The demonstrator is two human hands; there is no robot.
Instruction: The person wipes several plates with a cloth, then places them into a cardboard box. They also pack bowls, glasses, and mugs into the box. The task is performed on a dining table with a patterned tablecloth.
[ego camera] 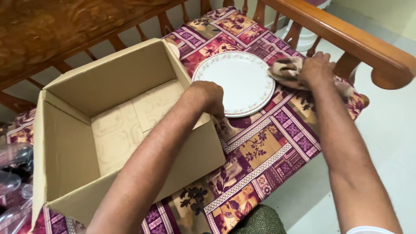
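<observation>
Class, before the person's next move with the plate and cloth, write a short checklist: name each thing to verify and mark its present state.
1. Left hand on the near rim of the white plate: ok.
2. Right hand on the brown cloth: ok.
3. Plate lying flat on the patterned tablecloth: ok.
4. Cardboard box open, nothing seen inside: ok.
5. Plate wiped clean: cannot tell.

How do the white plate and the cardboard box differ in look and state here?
The plate is round, white and flat with a floral rim; the cardboard box is rectangular, plain brown and deep. The plate has the left hand at its edge; the box is touched by no hand, though that forearm crosses over it. The right hand rests on a cloth instead. Both sit empty on the patterned tablecloth.
</observation>
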